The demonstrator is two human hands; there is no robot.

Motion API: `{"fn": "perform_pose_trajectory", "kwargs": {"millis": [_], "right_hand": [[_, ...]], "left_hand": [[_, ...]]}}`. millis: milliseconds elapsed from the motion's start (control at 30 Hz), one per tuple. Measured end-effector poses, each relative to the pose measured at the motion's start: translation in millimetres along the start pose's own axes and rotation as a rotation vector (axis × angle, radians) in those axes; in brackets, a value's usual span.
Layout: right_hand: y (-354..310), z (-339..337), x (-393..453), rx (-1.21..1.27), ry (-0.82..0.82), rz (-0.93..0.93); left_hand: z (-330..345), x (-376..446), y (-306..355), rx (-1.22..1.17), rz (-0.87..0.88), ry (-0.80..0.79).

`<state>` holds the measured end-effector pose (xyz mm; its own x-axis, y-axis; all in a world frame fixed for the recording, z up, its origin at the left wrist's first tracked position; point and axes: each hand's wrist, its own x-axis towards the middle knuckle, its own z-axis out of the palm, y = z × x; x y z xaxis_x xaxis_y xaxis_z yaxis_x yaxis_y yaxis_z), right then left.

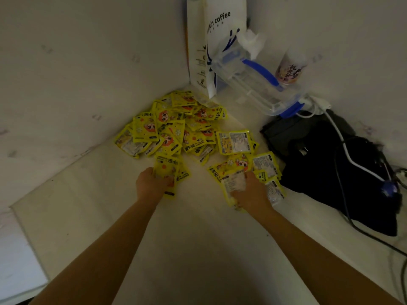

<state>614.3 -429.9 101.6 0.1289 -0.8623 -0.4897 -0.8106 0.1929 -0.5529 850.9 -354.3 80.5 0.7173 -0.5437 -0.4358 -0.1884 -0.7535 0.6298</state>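
A heap of several yellow hand-warmer packets (176,126) lies in the corner of a white surface (198,238). My left hand (152,183) grips a few yellow packets (169,170) at the heap's near edge, thumb over them. My right hand (251,192) holds a packet turned to its white printed back (233,183), on top of a smaller group of packets (253,164) to the right.
A white coffee paper bag (218,40) stands in the corner. Beside it a clear plastic box with blue clips (259,84) leans, then a printed cup (290,69). Black cloth (334,168) with white and black cables (345,150) lies at right. Walls close both sides.
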Motion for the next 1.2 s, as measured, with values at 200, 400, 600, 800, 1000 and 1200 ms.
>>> {"fn": "perform_pose_trajectory", "kwargs": {"millis": [200, 400, 600, 800, 1000, 1200], "right_hand": [[-16, -25, 44, 0.107, 0.086, 0.124], [-18, -28, 67, 0.121, 0.094, 0.274], [-21, -12, 76, 0.051, 0.070, 0.295], [-33, -7, 84, -0.020, 0.056, 0.369], [-28, -10, 86, 0.135, 0.078, 0.349], [-29, -13, 82, 0.191, 0.070, 0.358]], "left_hand": [[8, 20, 11, -0.276, -0.234, 0.004], [26, 32, 21, -0.120, -0.334, 0.047], [36, 29, 43, -0.049, -0.391, 0.019], [45, 28, 45, -0.142, -0.406, 0.031], [44, 26, 45, -0.195, -0.417, 0.049], [48, 21, 48, -0.279, -0.441, 0.065]]}}
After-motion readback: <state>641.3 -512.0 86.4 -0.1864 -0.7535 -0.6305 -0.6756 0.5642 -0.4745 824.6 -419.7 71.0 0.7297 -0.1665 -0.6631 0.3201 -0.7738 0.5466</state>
